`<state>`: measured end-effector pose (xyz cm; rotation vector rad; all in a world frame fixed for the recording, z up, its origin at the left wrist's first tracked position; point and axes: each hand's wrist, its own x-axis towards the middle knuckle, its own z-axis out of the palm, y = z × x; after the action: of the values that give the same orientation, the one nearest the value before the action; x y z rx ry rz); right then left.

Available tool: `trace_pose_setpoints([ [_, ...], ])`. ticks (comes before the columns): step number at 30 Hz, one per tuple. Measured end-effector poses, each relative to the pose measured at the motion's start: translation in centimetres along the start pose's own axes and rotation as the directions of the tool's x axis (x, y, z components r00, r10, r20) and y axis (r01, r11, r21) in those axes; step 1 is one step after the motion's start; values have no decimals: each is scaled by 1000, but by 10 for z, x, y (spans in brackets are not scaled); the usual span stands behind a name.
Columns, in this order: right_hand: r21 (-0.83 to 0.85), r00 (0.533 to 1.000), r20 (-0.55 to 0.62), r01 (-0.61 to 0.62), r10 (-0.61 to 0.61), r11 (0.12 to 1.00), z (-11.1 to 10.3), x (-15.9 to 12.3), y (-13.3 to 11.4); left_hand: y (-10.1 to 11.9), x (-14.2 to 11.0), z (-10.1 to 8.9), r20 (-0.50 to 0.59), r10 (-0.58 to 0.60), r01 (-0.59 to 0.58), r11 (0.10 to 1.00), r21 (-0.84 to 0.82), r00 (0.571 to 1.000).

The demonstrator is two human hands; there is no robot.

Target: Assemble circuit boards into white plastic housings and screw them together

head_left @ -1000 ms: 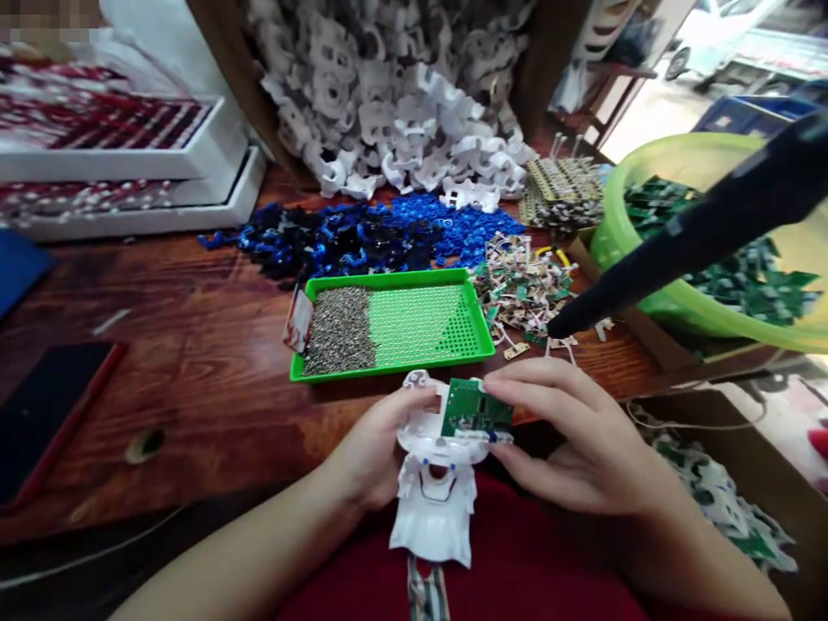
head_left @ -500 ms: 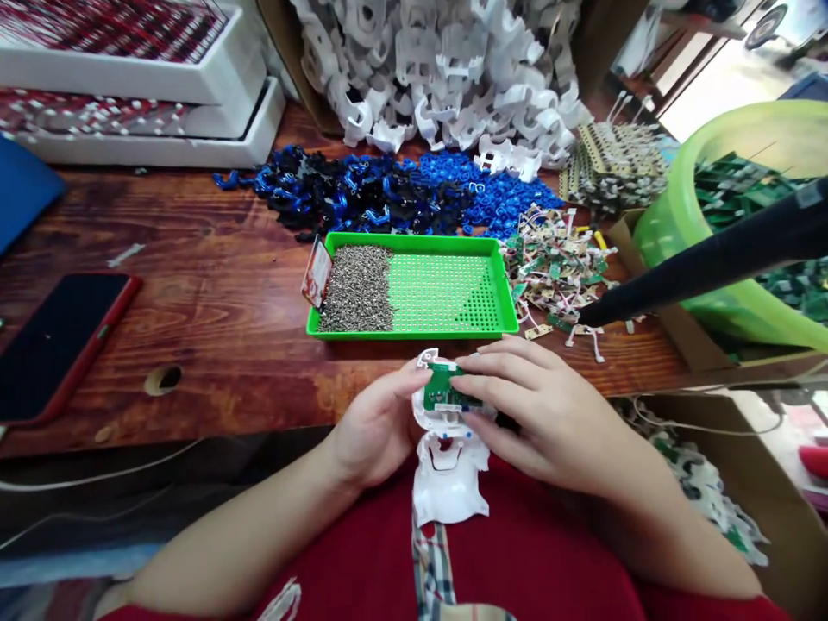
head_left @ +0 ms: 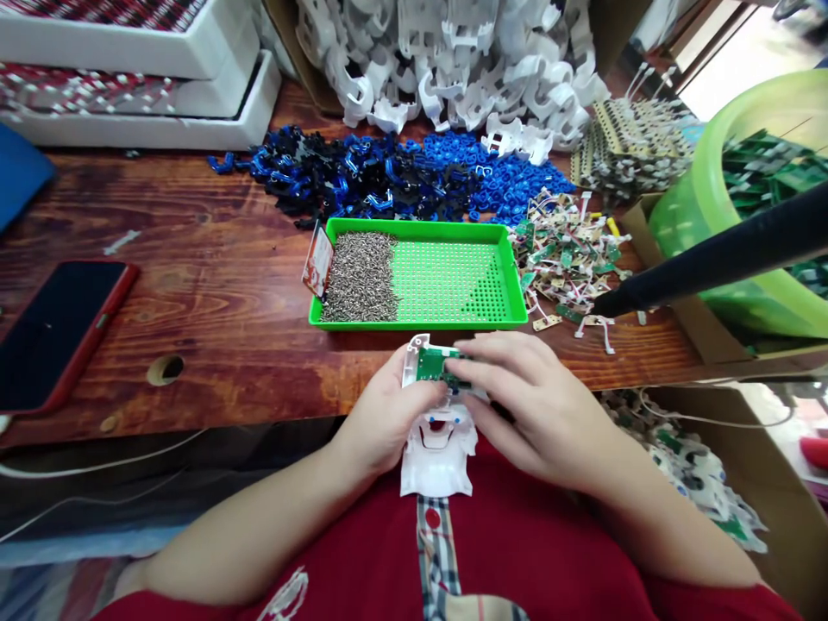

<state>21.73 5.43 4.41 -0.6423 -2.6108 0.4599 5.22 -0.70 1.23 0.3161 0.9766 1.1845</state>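
My left hand (head_left: 388,405) is closed around the left side of a white plastic shell (head_left: 438,461), its thumb lying across the lower edge of a green circuit board (head_left: 429,364). The board sits in the upper part of the shell, and small blue spots show below it. From the right, my right hand (head_left: 523,388) has its fingers curled over the board's right side, covering much of it. The shell's lower flap hangs in front of my red shirt. Just beyond the hands lies a green perforated tray (head_left: 517,297), with small metal screws (head_left: 359,276) heaped in its left part.
Blue and black plastic parts (head_left: 362,177) lie behind the tray, with white shells (head_left: 446,69) piled beyond. Small wired boards (head_left: 569,246) are heaped right. A black rod (head_left: 711,254) slants before a yellow-green tub (head_left: 686,198). A phone (head_left: 58,332) lies left.
The board has gone from being held at its edge by my right hand to lying in the shell. My left thumb has moved down onto its lower edge. The view has shifted too.
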Motion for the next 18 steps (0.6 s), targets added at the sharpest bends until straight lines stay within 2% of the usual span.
trace_pose_setpoints([
  [1, 88, 992, -101, -68, 77, 994, 2, -3, 0, 1, 0, -1, -15, 12, -12, 1000, 14, 1000],
  [2, 211, 965, -178, -155, 194, 965, 4, -6, 1, 1, 0, -2, -27, 22, -21, 999, 31, 999],
  [3, 359, 923, -195, -248, 332, 900, 6, -9, 1, 2, 0, -4, -35, 31, -30, 998, 48, 999],
  [4, 505, 880, -135, -334, 455, 796, 9, -11, 2, 1, -1, -5, -38, 40, -38, 997, 63, 998],
  [5, 622, 846, -14, -410, 534, 667, 12, -11, 3, 0, -1, -7, -37, 48, -45, 996, 77, 998],
  [7, 726, 799, 249, -528, 547, 441, 18, -10, 4, -3, -2, -9, -33, 59, -55, 993, 109, 998],
  [8, 735, 786, 319, -558, 530, 386, 21, -8, 4, -4, -3, -10, -35, 65, -60, 990, 125, 997],
  [9, 736, 779, 350, -572, 520, 362, 23, -6, 4, -5, -4, -11, -37, 72, -66, 988, 139, 997],
  [12, 761, 780, 344, -558, 522, 332, 31, 1, 3, -6, -7, -12, -36, 94, -87, 984, 156, 995],
  [16, 812, 786, 404, -543, 468, 212, 36, 9, 4, -2, -11, -12, -34, 98, -92, 985, 144, 995],
  [18, 810, 780, 438, -558, 447, 181, 37, 12, 6, 0, -12, -12, -35, 97, -92, 986, 143, 995],
])
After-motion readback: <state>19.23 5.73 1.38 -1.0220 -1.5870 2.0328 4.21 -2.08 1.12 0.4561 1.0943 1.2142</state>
